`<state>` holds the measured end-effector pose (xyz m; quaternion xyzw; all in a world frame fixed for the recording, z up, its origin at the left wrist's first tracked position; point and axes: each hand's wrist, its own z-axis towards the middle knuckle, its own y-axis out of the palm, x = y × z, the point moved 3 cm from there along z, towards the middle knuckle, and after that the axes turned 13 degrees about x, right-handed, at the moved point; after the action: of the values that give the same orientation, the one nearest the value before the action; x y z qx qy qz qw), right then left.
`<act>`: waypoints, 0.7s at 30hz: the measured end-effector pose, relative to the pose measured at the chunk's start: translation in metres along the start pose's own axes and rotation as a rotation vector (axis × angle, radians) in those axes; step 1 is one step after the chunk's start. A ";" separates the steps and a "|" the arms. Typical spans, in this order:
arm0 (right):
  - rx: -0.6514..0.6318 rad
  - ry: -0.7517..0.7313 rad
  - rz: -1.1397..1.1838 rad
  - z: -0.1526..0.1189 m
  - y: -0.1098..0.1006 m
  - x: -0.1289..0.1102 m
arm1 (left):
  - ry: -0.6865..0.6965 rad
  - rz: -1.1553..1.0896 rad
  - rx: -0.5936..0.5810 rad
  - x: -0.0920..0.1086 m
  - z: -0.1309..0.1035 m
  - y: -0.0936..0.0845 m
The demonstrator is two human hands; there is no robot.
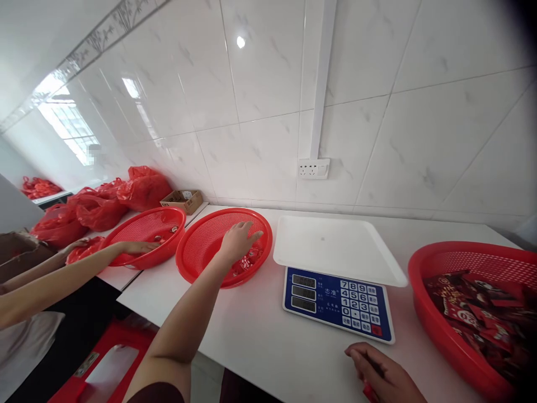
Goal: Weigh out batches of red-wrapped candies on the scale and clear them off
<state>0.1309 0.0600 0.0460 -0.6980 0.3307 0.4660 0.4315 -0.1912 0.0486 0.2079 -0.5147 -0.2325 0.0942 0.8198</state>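
Observation:
My left hand [240, 242] is over the middle red basket [197, 246], its fingers apart and nothing visible in them. Beneath it, small red packets [250, 258] lie at the basket's right side. My right hand [384, 372] is curled above the table's front edge, with a small piece of a red packet [369, 392] showing under its fingers. Just beyond that hand is a blue and white scale [331, 299] with a white tray [335, 246] on top. The large red basket [432, 296] at the right holds many dark red packets [465, 313].
At the left a person's hands [140, 247] work by another red basket [163, 215]. Behind are red plastic bags [145, 190] and a small cardboard box [184, 202]. A wall socket [314, 168] is above the white table [260, 330]. A red stool [138, 338] stands below.

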 end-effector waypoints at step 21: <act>0.473 -0.416 -0.507 0.084 -0.102 -0.126 | 0.630 -0.850 -0.172 0.092 -0.141 0.120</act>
<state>0.1443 0.1861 0.1773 -0.5295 0.1520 0.3873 0.7393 -0.0334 0.0260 0.0765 -0.4439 -0.1701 -0.4245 0.7706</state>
